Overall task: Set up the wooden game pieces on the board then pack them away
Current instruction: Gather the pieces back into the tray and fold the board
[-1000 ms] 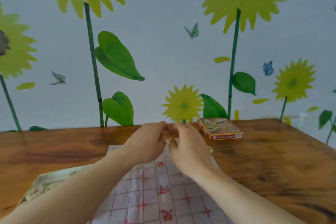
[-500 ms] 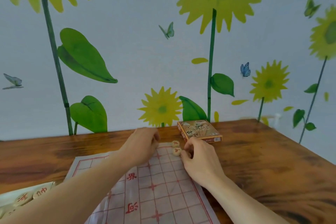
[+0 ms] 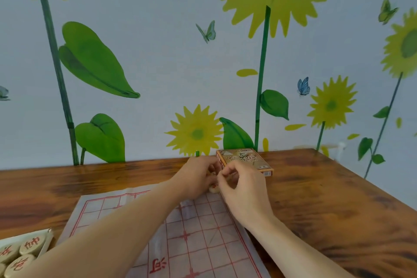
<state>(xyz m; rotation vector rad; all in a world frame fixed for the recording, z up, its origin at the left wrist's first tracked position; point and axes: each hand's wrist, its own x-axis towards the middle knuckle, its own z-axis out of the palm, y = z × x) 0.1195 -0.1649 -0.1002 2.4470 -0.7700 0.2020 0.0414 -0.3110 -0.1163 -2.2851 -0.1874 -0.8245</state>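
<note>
Head view: two bare hands meet at the far edge of one game board (image 3: 198, 232), a thin, creased sheet printed with a red grid and red characters, lying flat on a brown wooden table (image 3: 327, 210). The left hand (image 3: 198, 178) lies with its fingers curled toward the right hand; what they grip cannot be told, as the fingertips are hidden. The right hand (image 3: 243, 189) has its fingers bent, thumb and forefinger drawn close together as in a pinch; whether a piece sits between them cannot be told. One pale round wooden piece (image 3: 214, 188) with a red mark lies on the board's far right corner, between the two hands and touching or just beside both. A second pale shape shows just above it between the fingers, too blurred to identify. One flat rectangular box (image 3: 244, 158), orange-edged with a printed tan lid, lies closed on the table just behind the right hand, near the wall. At the lower left corner one pale tray (image 3: 48, 232) holds at least four round wooden discs (image 3: 31, 245) with red characters, packed side by side; the frame edge cuts the tray. Open table surface extends to the right of the board and along its far left side. The wall (image 3: 158, 52) behind is pale blue, painted with sunflowers, green leaves and butterflies.
</note>
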